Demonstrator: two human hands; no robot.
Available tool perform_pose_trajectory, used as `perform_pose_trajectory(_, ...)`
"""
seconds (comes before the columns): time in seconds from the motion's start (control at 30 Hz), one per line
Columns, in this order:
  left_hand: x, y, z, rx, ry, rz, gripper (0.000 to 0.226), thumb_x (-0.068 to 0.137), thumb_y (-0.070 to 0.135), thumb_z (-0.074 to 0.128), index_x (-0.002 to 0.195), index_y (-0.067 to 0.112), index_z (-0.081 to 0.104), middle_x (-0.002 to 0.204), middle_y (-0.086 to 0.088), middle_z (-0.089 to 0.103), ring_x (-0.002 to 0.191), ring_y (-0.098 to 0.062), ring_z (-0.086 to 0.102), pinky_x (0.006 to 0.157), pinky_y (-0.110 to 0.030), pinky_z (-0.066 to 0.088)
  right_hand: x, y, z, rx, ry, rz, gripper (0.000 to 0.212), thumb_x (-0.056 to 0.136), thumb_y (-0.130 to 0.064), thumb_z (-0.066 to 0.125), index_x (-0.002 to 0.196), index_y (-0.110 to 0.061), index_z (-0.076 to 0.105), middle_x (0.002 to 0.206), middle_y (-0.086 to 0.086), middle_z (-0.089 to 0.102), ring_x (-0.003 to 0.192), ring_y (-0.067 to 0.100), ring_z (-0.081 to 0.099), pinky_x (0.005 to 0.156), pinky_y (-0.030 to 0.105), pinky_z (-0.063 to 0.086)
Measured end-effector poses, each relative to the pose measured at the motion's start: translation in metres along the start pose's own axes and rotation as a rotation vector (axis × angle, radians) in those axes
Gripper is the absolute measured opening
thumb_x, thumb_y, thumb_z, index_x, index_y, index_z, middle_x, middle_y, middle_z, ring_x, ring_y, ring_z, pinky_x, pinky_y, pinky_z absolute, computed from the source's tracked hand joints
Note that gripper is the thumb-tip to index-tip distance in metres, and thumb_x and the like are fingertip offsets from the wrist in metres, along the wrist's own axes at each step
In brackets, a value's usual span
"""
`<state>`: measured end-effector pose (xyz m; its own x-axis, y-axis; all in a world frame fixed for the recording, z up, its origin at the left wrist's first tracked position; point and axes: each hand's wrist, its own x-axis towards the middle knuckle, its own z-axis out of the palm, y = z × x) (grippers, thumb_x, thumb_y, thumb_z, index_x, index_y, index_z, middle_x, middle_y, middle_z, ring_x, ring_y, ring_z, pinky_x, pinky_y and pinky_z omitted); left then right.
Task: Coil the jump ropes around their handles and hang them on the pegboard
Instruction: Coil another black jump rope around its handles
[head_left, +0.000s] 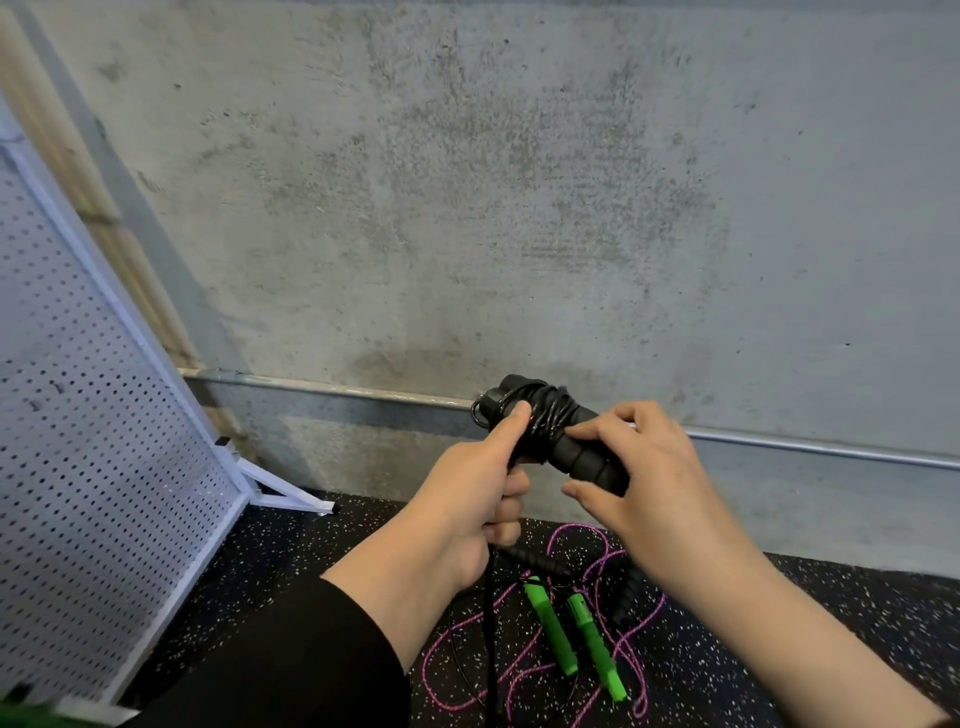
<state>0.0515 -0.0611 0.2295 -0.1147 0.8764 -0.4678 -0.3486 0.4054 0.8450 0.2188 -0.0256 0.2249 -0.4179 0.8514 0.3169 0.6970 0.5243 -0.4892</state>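
Both hands hold a black jump rope's foam handles (566, 436) up in front of the concrete wall. Black cord is coiled several turns around the handles near their top end. My left hand (478, 499) grips the lower left part, its thumb pressed on the coil, and a loose length of black cord (489, 623) hangs down from it. My right hand (634, 467) holds the right end of the handles with thumb and fingers. The white pegboard (88, 441) leans on its stand at the left.
On the speckled black floor below lie a pink rope (566, 535) with two green handles (550, 629) and another black-handled rope (540, 561). A metal rail (831, 449) runs along the wall's base. The pegboard's white foot (285, 493) sticks out on the floor.
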Motion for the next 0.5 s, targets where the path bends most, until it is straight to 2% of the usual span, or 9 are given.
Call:
perform_pose_trajectory(0.1, 0.002, -0.002, -0.003, -0.009, 0.034, 0.058, 0.040, 0.093, 0.055, 0.065, 0.076, 0.025, 0.046, 0.059, 0.004, 0.025, 0.045, -0.009, 0.015, 0.037, -0.019, 0.015, 0.000, 0.004, 0.000, 0.054, -0.056, -0.030, 0.043, 0.081, -0.037, 0.081, 0.119, -0.040, 0.062, 0.112, -0.017, 0.043, 0.108, 0.005, 0.044, 0.091, 0.020, 0.039)
perform_pose_trajectory(0.17, 0.003, 0.000, -0.004, 0.013, 0.041, 0.117, 0.040, 0.094, 0.052, 0.065, 0.072, 0.025, 0.045, 0.060, 0.003, 0.024, 0.046, -0.010, 0.014, 0.040, -0.019, 0.014, 0.000, 0.004, -0.003, 0.186, -0.087, 0.001, 0.034, 0.084, -0.044, 0.075, 0.114, -0.044, 0.060, 0.113, -0.021, 0.047, 0.106, -0.003, 0.048, 0.090, 0.011, 0.036)
perform_pose_trajectory(0.2, 0.003, 0.002, -0.004, 0.018, 0.035, 0.139, 0.041, 0.094, 0.051, 0.064, 0.071, 0.025, 0.044, 0.060, 0.003, 0.024, 0.047, -0.010, 0.014, 0.041, -0.019, 0.013, -0.001, 0.003, -0.004, 0.312, -0.071, 0.065, 0.028, 0.086, -0.048, 0.071, 0.111, -0.044, 0.060, 0.112, -0.020, 0.052, 0.103, -0.003, 0.053, 0.091, 0.013, 0.040)
perform_pose_trajectory(0.23, 0.004, 0.002, -0.005, 0.017, 0.025, 0.155, 0.042, 0.095, 0.050, 0.063, 0.069, 0.025, 0.042, 0.059, 0.003, 0.025, 0.046, -0.010, 0.014, 0.041, -0.020, 0.013, 0.000, 0.002, -0.005, 0.479, -0.033, 0.164, 0.024, 0.088, -0.051, 0.065, 0.109, -0.040, 0.061, 0.110, -0.015, 0.061, 0.099, 0.000, 0.060, 0.092, 0.022, 0.047)
perform_pose_trajectory(0.3, 0.002, 0.004, -0.004, 0.019, -0.018, 0.174, 0.044, 0.097, 0.049, 0.061, 0.069, 0.023, 0.040, 0.056, 0.004, 0.028, 0.044, -0.009, 0.015, 0.040, -0.020, 0.015, 0.002, -0.002, -0.009, 0.888, 0.003, 0.440, 0.032, 0.094, -0.055, 0.054, 0.110, -0.030, 0.065, 0.105, 0.005, 0.072, 0.096, 0.023, 0.071, 0.088, 0.044, 0.058)
perform_pose_trajectory(0.33, 0.000, 0.004, -0.002, 0.029, -0.048, 0.181, 0.042, 0.098, 0.048, 0.059, 0.071, 0.022, 0.042, 0.056, 0.004, 0.030, 0.044, -0.009, 0.016, 0.040, -0.020, 0.016, 0.002, -0.003, -0.013, 1.092, -0.062, 0.574, 0.040, 0.096, -0.055, 0.051, 0.112, -0.023, 0.068, 0.108, 0.015, 0.073, 0.094, 0.034, 0.072, 0.083, 0.047, 0.061)
perform_pose_trajectory(0.37, -0.001, 0.004, 0.000, 0.047, -0.077, 0.189, 0.038, 0.099, 0.047, 0.059, 0.076, 0.021, 0.045, 0.056, 0.004, 0.031, 0.044, -0.008, 0.017, 0.040, -0.020, 0.017, 0.002, -0.005, -0.017, 1.244, -0.174, 0.673, 0.048, 0.096, -0.055, 0.049, 0.114, -0.016, 0.070, 0.109, 0.023, 0.072, 0.088, 0.040, 0.072, 0.076, 0.045, 0.063)
perform_pose_trajectory(0.43, -0.004, 0.004, 0.003, 0.084, -0.106, 0.196, 0.031, 0.099, 0.047, 0.059, 0.087, 0.020, 0.049, 0.056, 0.004, 0.033, 0.044, -0.008, 0.018, 0.041, -0.020, 0.016, -0.002, -0.006, -0.024, 1.385, -0.376, 0.762, 0.056, 0.093, -0.053, 0.051, 0.117, -0.006, 0.071, 0.107, 0.030, 0.071, 0.073, 0.036, 0.068, 0.061, 0.038, 0.062)
perform_pose_trajectory(0.5, -0.004, 0.004, 0.003, 0.094, -0.114, 0.177, 0.030, 0.099, 0.047, 0.058, 0.095, 0.018, 0.050, 0.057, 0.005, 0.034, 0.044, -0.008, 0.018, 0.042, -0.020, 0.016, -0.002, -0.003, -0.025, 1.423, -0.428, 0.762, 0.055, 0.092, -0.049, 0.054, 0.116, -0.003, 0.072, 0.100, 0.028, 0.069, 0.063, 0.029, 0.058, 0.052, 0.032, 0.053)
